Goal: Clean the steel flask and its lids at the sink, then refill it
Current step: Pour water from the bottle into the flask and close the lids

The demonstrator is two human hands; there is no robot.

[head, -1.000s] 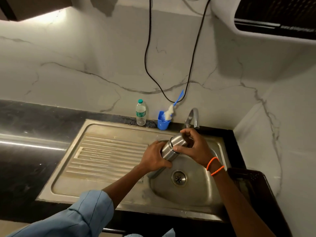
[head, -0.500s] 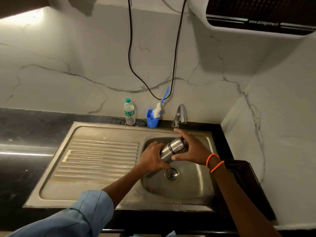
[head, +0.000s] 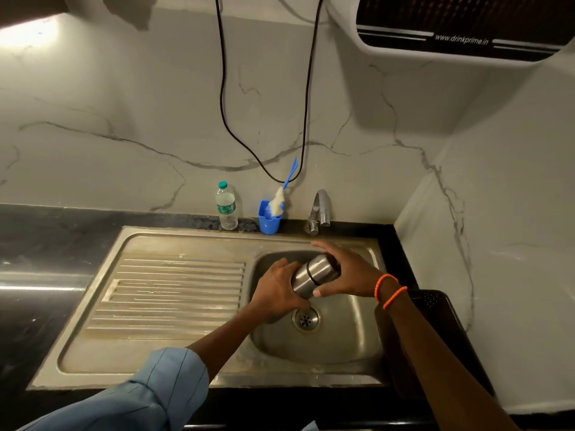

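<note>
Cylindrical brushed-steel flask (head: 314, 276) with a dark band round its upper part, held tilted over the sink bowl, top end pointing far and right, base near and left. Gripped round the lower body by the left hand (head: 278, 290), fingers curled about the steel. Capped at the top end by the right hand (head: 345, 272), thumb pressed along the near side below the band, fingers wrapped over the lid end, index finger lifted slightly. Lid itself largely hidden under those fingers; impossible to tell whether loosened or tight.

Directly beneath, the round steel drain (head: 305, 318) in the stainless-steel sink bowl (head: 342, 343). To the left, the ribbed steel draining board (head: 174, 290). At the far rim, a curved chrome tap (head: 320, 209), no water seen running. Left of the tap, a small blue plastic cup (head: 269, 219) holding a white-bristled bottle brush with a blue handle (head: 281, 194), then a clear plastic water bottle with a green cap (head: 226, 206). Two orange bead bracelets (head: 390, 290) on the right wrist; pale blue striped sleeve (head: 149, 393) on the left arm. Above right, a wall-mounted water purifier (head: 451, 29).

Likely step: unscrewing the lid, at the very start of cleaning. Next move calls for a firm hold on the body, a twist of the top hand, then lifting the lid clear above the bowl.
</note>
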